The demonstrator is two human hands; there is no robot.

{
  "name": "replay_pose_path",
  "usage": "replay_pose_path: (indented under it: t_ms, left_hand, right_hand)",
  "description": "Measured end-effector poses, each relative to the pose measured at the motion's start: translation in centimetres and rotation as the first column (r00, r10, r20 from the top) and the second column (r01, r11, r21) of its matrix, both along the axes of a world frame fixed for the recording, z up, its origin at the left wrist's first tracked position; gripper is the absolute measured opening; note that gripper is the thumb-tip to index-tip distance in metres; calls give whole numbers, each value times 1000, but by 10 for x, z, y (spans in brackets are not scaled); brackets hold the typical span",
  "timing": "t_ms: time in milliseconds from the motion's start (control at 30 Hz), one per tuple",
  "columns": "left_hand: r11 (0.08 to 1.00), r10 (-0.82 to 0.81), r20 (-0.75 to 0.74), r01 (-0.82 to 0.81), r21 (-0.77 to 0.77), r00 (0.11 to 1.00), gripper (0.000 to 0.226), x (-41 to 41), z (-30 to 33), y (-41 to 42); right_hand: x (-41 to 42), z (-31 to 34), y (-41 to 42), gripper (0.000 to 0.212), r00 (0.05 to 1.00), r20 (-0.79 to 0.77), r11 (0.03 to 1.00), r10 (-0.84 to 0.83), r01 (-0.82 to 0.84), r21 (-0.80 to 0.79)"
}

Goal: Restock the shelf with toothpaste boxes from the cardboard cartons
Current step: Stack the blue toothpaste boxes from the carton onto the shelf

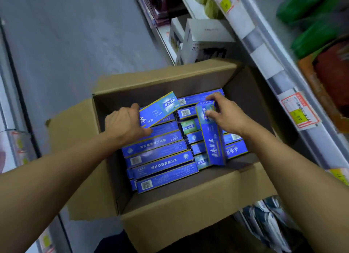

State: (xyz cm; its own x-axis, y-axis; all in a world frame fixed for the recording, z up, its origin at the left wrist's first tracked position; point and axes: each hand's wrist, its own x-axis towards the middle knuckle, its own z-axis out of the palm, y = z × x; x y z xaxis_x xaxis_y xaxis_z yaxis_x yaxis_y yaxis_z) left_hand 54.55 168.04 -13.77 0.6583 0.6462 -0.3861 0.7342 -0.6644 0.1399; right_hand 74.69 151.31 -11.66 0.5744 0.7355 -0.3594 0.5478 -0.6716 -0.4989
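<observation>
An open cardboard carton (188, 211) stands on the floor below me, packed with several blue toothpaste boxes (160, 158) lying flat. My left hand (124, 124) grips one blue box (159, 109) by its near end, with the far end tilted up out of the carton. My right hand (224, 115) holds the top end of another blue box (212, 137), which stands on end among the packed ones. The shelf (268, 64) runs along the right side.
White cartons (204, 39) sit on a low shelf behind the carton. Green packs (311, 16) and a red pack fill the upper right shelf, with price tags (300, 111) on its rail. Grey floor lies to the left. More packaged goods sit low at right.
</observation>
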Motion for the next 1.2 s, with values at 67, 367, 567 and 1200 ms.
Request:
replay_pose_path:
  t_ms: [67,367,567,1200]
  left_hand:
    - [1000,12,34,-12,-8,999,55,1,7,3]
    - [998,15,67,-11,-54,998,54,5,-4,11]
    - [998,-5,-13,4,-56,1000,66,10,-21,-1]
    - [997,37,28,-35,-72,999,57,27,-14,2]
  right_hand:
    - [3,-1,4,34,977,-35,975,-211,213,65]
    - [-5,-73,-26,16,491,-460,619,-740,765,-179]
    - [-4,-89,-52,55,942,54,846,-331,322,-426]
    - [4,-62,-37,58,839,91,792,537,-464,-397]
